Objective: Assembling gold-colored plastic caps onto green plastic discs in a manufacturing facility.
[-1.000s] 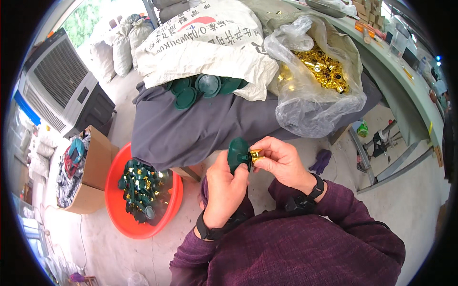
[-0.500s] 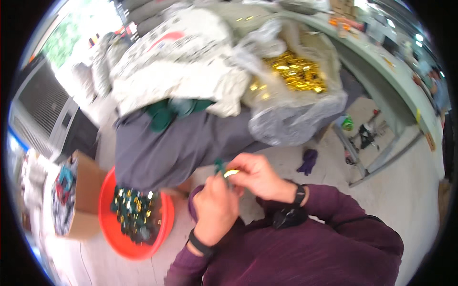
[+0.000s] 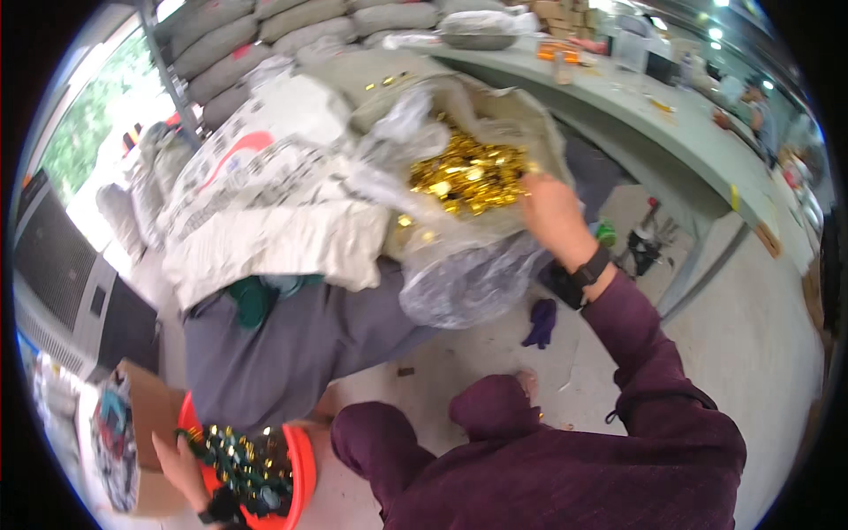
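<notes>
At the lower left, my left hand (image 3: 181,470) is at the rim of an orange-red tub (image 3: 303,468), fingers stretched out and apart. Inside the tub lie dark green pieces with shiny gold parts (image 3: 252,473). My right hand (image 3: 556,216) reaches to the right edge of an opened clear plastic bag (image 3: 459,287). Its fingers are bent together beside a heap of small shiny gold pieces (image 3: 473,177); whatever lies between the fingertips is hidden. Dark green round pieces (image 3: 253,302) show under the mouth of a white woven sack (image 3: 274,247).
A grey cloth (image 3: 291,362) drapes the surface under the sack and bag. Beside the tub stands a cardboard box (image 3: 159,411) with cloth scraps. A purple glove (image 3: 541,322) lies on the floor. A long pale table (image 3: 618,93) runs along the right; stacked grey sacks (image 3: 309,31) stand behind.
My hands have parted from in front of my body. The left went down left to the tub, the right up right to the gold pieces. The green and gold pieces between them are gone from there.
</notes>
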Tool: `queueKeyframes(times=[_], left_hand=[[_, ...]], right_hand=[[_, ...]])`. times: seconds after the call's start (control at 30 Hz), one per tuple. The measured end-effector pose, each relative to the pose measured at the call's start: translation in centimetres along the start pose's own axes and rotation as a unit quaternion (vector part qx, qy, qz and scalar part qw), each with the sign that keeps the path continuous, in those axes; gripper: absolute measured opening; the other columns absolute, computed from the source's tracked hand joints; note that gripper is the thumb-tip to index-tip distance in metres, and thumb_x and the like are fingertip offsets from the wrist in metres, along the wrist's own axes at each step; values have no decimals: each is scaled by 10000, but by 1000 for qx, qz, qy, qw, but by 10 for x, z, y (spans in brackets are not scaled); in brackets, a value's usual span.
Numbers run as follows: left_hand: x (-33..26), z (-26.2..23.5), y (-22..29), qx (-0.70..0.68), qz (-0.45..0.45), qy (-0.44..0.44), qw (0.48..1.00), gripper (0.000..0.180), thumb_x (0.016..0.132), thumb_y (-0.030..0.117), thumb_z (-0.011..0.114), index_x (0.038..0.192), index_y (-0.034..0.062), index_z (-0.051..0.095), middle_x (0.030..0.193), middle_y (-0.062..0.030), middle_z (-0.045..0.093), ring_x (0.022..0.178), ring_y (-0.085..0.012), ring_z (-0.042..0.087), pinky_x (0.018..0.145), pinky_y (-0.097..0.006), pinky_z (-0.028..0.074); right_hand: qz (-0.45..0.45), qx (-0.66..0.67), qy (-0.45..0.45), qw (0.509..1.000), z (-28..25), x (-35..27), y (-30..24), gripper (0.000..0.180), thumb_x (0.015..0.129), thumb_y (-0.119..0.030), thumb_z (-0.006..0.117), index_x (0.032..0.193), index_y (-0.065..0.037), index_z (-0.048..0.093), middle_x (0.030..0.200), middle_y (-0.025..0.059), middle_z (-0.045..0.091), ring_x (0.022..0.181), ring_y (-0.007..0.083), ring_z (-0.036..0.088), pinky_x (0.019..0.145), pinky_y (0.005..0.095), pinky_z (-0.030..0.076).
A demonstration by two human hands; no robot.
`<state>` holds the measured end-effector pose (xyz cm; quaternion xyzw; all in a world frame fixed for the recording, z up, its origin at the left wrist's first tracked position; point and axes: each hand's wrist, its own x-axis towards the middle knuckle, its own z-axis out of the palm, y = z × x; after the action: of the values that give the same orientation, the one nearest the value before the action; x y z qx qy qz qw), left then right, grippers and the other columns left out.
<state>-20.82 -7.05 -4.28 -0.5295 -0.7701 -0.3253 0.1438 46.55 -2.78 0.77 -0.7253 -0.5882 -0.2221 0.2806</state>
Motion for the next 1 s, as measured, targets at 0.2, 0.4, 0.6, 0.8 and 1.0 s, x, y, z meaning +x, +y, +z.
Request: queueKeyframes(times=[0.2,0.4,0.6,0.8,1.0], left_hand=[[-1,25,160,-204,176,-60,961,296,783,67,622,1064,-26,602,975,-188,627,842,-287,622,759,-341,486],[27,58,257,-180,342,-119,915,343,752,104,633,1061,-40,600,1021,-251,611,955,-418,573,820,-455,457],[31,99,294,-68,357,-153,919,618,661,284,739,1175,-5,554,1110,-227,597,1012,-418,556,875,-451,445],[55,162,297,-105,421,-109,894,667,640,238,751,1218,2,518,1168,-235,565,1073,-411,528,892,-446,440],[53,166,297,-78,455,-65,885,540,689,143,664,1186,-25,535,1155,-243,569,1044,-411,541,882,-451,445]], right_hand=[[23,-116,-48,992,28,7,33,165,800,-109,592,931,-17,553,833,221,605,780,400,613,656,486,490],[12,57,-49,997,37,4,25,180,872,-85,438,914,-9,596,786,198,626,756,364,620,654,458,484],[-14,2,-24,1000,37,5,4,142,767,-60,542,897,-3,536,738,187,607,745,341,625,621,434,499],[0,-14,-19,1000,28,5,18,137,740,-47,558,860,-12,614,828,194,609,760,323,635,641,398,521],[25,23,-8,999,25,10,9,158,798,-85,515,886,0,615,856,227,564,748,369,611,655,452,489]])
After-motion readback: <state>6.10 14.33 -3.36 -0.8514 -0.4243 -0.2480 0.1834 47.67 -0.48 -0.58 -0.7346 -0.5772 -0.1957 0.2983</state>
